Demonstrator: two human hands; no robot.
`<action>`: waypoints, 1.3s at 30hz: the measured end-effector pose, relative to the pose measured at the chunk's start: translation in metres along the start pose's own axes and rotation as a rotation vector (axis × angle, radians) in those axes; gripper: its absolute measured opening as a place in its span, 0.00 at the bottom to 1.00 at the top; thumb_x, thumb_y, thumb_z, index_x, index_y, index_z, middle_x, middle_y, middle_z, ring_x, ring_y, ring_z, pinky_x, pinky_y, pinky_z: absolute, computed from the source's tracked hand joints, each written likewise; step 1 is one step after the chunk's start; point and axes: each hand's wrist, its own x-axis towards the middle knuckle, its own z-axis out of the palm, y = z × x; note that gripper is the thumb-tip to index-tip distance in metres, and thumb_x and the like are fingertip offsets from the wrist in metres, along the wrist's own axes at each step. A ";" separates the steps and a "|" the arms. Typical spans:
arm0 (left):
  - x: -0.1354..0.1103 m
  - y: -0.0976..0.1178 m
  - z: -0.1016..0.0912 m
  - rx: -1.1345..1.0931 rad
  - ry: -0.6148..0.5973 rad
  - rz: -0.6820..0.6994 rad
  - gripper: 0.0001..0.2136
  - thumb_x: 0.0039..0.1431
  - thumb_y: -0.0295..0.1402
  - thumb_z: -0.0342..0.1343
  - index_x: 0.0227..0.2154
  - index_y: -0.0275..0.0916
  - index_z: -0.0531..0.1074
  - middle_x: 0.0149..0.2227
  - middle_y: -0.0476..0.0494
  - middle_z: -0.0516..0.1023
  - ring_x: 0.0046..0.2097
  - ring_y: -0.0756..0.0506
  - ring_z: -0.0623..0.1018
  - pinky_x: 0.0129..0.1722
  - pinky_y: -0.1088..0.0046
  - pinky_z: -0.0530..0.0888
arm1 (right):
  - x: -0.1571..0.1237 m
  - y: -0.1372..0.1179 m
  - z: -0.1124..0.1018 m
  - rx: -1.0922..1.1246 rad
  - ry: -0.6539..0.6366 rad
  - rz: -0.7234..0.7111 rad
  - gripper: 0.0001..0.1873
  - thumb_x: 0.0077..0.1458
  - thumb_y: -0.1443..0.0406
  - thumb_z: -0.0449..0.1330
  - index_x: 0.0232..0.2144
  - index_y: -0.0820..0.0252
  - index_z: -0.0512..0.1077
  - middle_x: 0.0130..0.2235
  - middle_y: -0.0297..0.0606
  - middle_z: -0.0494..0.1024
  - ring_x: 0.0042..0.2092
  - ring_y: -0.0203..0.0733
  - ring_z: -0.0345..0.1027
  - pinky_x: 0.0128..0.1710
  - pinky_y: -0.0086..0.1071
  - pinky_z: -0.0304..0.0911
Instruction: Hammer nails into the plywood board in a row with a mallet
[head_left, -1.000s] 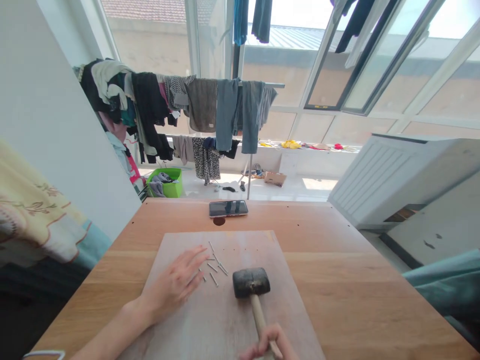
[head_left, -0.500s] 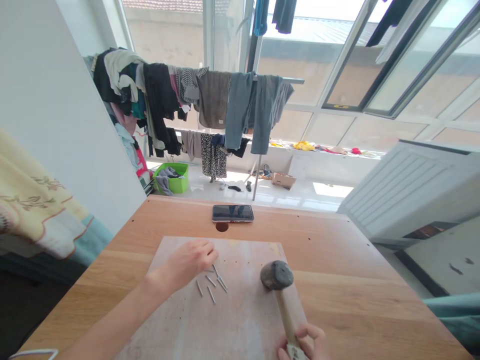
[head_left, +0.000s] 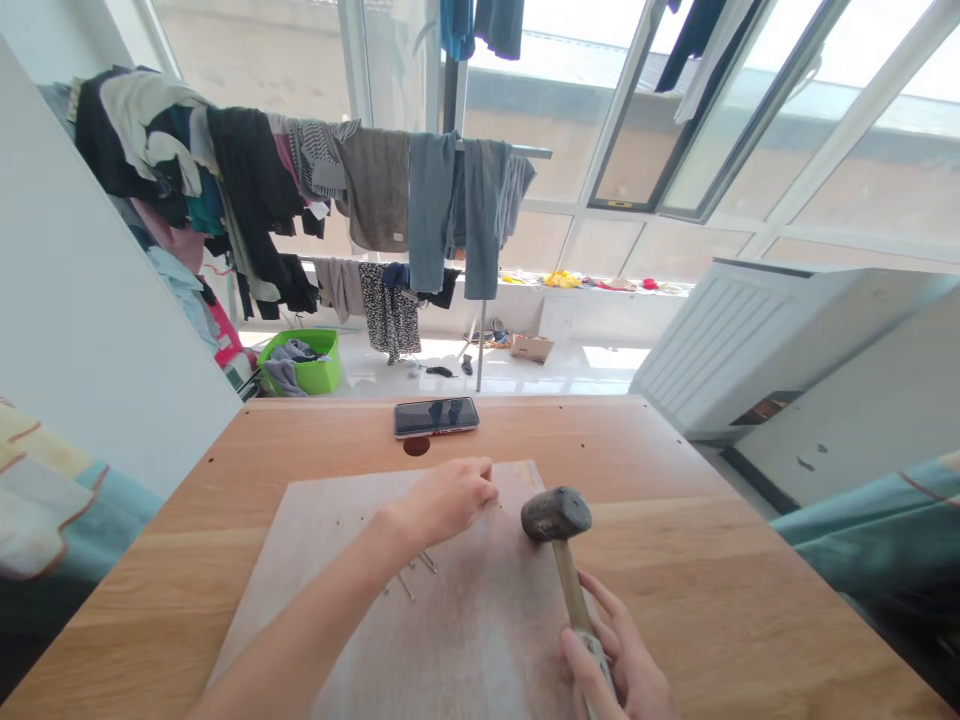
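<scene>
reaching over a flat, pale wooden board (head_left: 465, 640) in the head view, the left hand (head_left: 450, 500) is bunching its fingers near the far edge; i cannot tell if they are pinching anything. the right hand (head_left: 622, 660) is gripping the handle of a black-headed wooden mallet (head_left: 568, 580) by the board's right side. thin, silvery metal nails (head_left: 406, 587) are lying loose by the left forearm. no nail is showing upright, so the work is looking barely begun.

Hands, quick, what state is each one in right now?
Left hand: curled closed over the board; can't tell if it holds anything.
Right hand: closed, holding the mallet.
</scene>
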 end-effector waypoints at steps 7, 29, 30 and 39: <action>0.002 0.007 -0.001 0.054 -0.007 0.070 0.12 0.62 0.21 0.53 0.25 0.37 0.77 0.35 0.41 0.76 0.38 0.43 0.76 0.35 0.69 0.68 | -0.008 -0.023 0.003 0.047 -0.117 -0.051 0.33 0.61 0.46 0.57 0.62 0.55 0.62 0.30 0.34 0.82 0.14 0.29 0.56 0.13 0.25 0.53; 0.005 -0.007 0.047 -0.739 0.304 -0.123 0.10 0.53 0.23 0.59 0.39 0.36 0.77 0.32 0.46 0.83 0.31 0.50 0.74 0.35 0.75 0.73 | 0.034 -0.077 0.018 0.319 -0.159 0.037 0.17 0.56 0.56 0.61 0.42 0.54 0.61 0.23 0.21 0.69 0.15 0.28 0.56 0.12 0.20 0.54; 0.006 -0.007 0.048 -0.746 0.305 -0.121 0.10 0.54 0.24 0.59 0.40 0.36 0.77 0.32 0.46 0.83 0.31 0.50 0.75 0.35 0.74 0.73 | 0.036 -0.078 0.018 0.327 -0.179 0.038 0.18 0.55 0.55 0.62 0.42 0.54 0.62 0.23 0.21 0.70 0.15 0.28 0.56 0.11 0.21 0.54; 0.007 -0.005 0.047 -0.738 0.303 -0.106 0.12 0.53 0.24 0.59 0.41 0.36 0.78 0.32 0.46 0.83 0.31 0.50 0.75 0.34 0.75 0.72 | 0.030 -0.066 0.032 0.411 -0.188 0.006 0.25 0.55 0.48 0.63 0.48 0.56 0.67 0.22 0.20 0.68 0.13 0.28 0.56 0.10 0.22 0.55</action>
